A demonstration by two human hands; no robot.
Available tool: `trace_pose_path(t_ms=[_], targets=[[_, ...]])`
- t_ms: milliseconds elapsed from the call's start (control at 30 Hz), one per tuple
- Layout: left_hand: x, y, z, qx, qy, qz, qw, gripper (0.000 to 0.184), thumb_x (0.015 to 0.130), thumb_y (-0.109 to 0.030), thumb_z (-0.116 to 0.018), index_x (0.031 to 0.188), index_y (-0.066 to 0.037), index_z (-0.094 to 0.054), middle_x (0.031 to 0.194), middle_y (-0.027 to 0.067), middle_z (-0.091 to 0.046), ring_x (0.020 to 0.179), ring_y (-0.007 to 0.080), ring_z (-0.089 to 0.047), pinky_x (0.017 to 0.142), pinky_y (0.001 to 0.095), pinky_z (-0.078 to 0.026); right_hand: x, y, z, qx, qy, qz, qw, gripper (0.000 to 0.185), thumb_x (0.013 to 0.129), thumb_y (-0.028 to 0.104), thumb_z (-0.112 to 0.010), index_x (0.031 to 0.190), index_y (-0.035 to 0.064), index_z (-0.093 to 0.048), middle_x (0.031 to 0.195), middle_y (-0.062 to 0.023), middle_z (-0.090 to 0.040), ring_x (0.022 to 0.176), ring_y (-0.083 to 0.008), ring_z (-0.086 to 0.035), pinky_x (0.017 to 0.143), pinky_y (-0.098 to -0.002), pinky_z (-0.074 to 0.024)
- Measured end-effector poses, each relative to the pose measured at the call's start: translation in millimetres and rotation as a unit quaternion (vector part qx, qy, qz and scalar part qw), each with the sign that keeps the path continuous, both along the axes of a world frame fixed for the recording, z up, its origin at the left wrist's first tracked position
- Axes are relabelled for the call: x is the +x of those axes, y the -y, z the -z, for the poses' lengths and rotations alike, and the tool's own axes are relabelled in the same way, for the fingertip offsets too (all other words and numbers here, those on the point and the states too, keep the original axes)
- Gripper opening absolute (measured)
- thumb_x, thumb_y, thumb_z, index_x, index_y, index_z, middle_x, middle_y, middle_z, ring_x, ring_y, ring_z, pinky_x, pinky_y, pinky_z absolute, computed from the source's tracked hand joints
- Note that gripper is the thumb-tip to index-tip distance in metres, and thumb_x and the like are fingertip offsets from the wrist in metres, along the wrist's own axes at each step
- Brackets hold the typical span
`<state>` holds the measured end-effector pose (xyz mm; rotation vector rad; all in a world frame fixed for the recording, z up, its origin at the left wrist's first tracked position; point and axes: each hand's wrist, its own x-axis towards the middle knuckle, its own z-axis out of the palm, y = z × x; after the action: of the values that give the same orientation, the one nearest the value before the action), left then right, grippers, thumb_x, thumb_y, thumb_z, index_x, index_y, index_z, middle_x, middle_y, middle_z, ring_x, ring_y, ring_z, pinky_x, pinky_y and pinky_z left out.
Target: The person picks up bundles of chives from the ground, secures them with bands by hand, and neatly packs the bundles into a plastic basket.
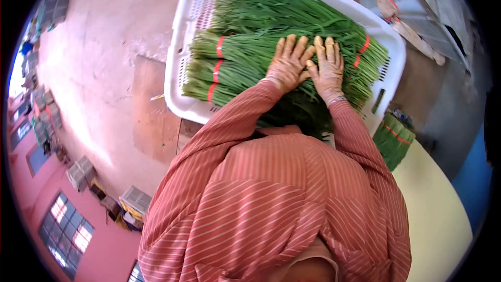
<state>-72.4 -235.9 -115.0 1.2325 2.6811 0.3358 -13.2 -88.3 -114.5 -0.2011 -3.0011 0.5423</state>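
A white plastic basket (175, 75) holds several bundles of long green stalks (245, 47), some bound with red bands (215, 75). My left hand (288, 64) lies palm down on the bundles near the middle, fingers spread and pointing away from me. Just right of it, my right hand (327, 68) also rests flat on the stalks, fingers extended. The two thumbs are close together. Both hands look covered by thin, yellowish gloves. Neither hand is wrapped round anything. My forearms hide part of the basket's near side.
Another banded green bundle (394, 138) lies right of the basket, by a pale yellow surface (430, 203). Crates (135, 201) stand along the pink wall (104, 240) at the left. Plastic sheeting and a crate (412, 15) are at the upper right.
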Motion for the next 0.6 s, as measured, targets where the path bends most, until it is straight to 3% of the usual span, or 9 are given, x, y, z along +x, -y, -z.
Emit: trace_pose_path(t_ms=[33, 67, 133, 200, 267, 433, 533, 567, 600], targets=[[-0.1, 1.7, -4.0, 0.025, 0.004, -0.001, 1.0, 0.07, 0.085, -0.049, -0.057, 0.143, -0.015, -0.036, 0.149, 0.0124, -0.031, 0.137, 0.0383, -0.025, 0.112, 0.0533, -0.018, 2.5, -0.7, -13.9, -0.005, -0.014, -0.003, 1.0, 0.07, 0.084, 0.041, -0.058, 0.145, 0.0165, -0.035, 0.146, -0.0165, -0.031, 0.132, -0.0397, -0.031, 0.109, -0.0503, -0.0247], [-1.4, 2.5, -8.7, 0.007, 0.032, 0.004, 0.999, 0.069, 0.087, -0.049, -0.054, 0.145, -0.016, -0.035, 0.152, 0.0124, -0.027, 0.139, 0.0386, -0.022, 0.114, 0.0529, -0.014, 8.6, -1.3, -22.2, 0.009, -0.034, -0.002, 0.999, 0.068, 0.084, 0.041, -0.058, 0.143, 0.0154, -0.038, 0.144, -0.0155, -0.035, 0.132, -0.0382, -0.032, 0.109, -0.0499, -0.025], [-3.5, 4.9, -14.4, 0.02, 0.03, 0.013, 0.999, 0.067, 0.086, -0.047, -0.055, 0.142, -0.015, -0.038, 0.15, 0.0127, -0.029, 0.138, 0.0385, -0.024, 0.113, 0.0532, -0.017, 28.2, -3.4, -31.3, 0.052, 0.01, -0.007, 0.999, 0.064, 0.084, 0.04, -0.057, 0.142, 0.0162, -0.041, 0.143, -0.0129, -0.038, 0.132, -0.0355, -0.032, 0.109, -0.0488, -0.0246], [-4.6, 5.0, -18.3, 0.069, 0.022, 0.006, 0.997, 0.062, 0.083, -0.042, -0.061, 0.135, -0.014, -0.045, 0.145, 0.0145, -0.035, 0.132, 0.039, -0.031, 0.11, 0.0532, -0.022, 49.0, 0.9, -29.4, 0.096, 0.034, -0.009, 0.995, 0.056, 0.086, 0.039, -0.055, 0.138, 0.0188, -0.046, 0.14, -0.0047, -0.044, 0.13, -0.027, -0.036, 0.11, -0.0438, -0.0236], [-4.2, 1.6, -21.8, 0.111, 0.016, -0.017, 0.994, 0.054, 0.084, -0.036, -0.06, 0.134, -0.018, -0.049, 0.144, 0.0175, -0.035, 0.128, 0.0431, -0.032, 0.108, 0.0547, -0.023, 60.5, 6.6, -26.4, 0.106, 0.04, -0.005, 0.994, 0.052, 0.087, 0.037, -0.055, 0.135, 0.0192, -0.049, 0.137, -0.0029, -0.047, 0.129, -0.024, -0.037, 0.109, -0.0419, -0.0243], [-2.9, -22.6, -19.1, 0.095, -0.005, -0.027, 0.995, 0.049, 0.084, -0.033, -0.06, 0.132, -0.023, -0.051, 0.145, 0.0194, -0.033, 0.129, 0.044, -0.031, 0.108, 0.0567, -0.022, 69.1, 17.6, -25.3, 0.006, 0.02, 0.027, 0.999, 0.044, 0.086, 0.026, -0.059, 0.128, 0.0126, -0.054, 0.128, -0.0043, -0.053, 0.121, -0.0256, -0.046, 0.103, -0.042, -0.0338], [-1.8, -26.5, -13.2, 0.067, 0.002, -0.053, 0.996, 0.054, 0.083, -0.035, -0.062, 0.134, -0.023, -0.047, 0.147, 0.0198, -0.029, 0.132, 0.0434, -0.027, 0.11, 0.0565, -0.018, 69.4, 16.0, -30.8, -0.035, 0.026, 0.032, 0.999, 0.043, 0.088, 0.025, -0.057, 0.128, 0.0118, -0.054, 0.129, -0.0057, -0.053, 0.121, -0.0248, -0.046, 0.104, -0.0427, -0.033], [-1.8, -27.1, -12.7, 0.066, 0.008, -0.055, 0.996, 0.056, 0.082, -0.035, -0.063, 0.134, -0.022, -0.047, 0.147, 0.0197, -0.029, 0.133, 0.0433, -0.027, 0.11, 0.0565, -0.018, 68.7, 12.8, -34.5, -0.035, 0.008, 0.03, 0.999, 0.039, 0.089, 0.026, -0.056, 0.124, 0.0103, -0.057, 0.121, -0.0083, -0.059, 0.112, -0.0245, -0.054, 0.1, -0.041, -0.0386], [-2.2, -27.7, -13.4, 0.066, 0.014, -0.057, 0.996, 0.058, 0.081, -0.035, -0.064, 0.134, -0.021, -0.046, 0.147, 0.0196, -0.028, 0.133, 0.0432, -0.027, 0.11, 0.0566, -0.018, 68.1, 7.9, -35.8, -0.034, 0.009, 0.035, 0.999, 0.039, 0.089, 0.026, -0.056, 0.124, 0.0103, -0.057, 0.121, -0.0083, -0.059, 0.112, -0.0245, -0.054, 0.1, -0.041, -0.0386]])
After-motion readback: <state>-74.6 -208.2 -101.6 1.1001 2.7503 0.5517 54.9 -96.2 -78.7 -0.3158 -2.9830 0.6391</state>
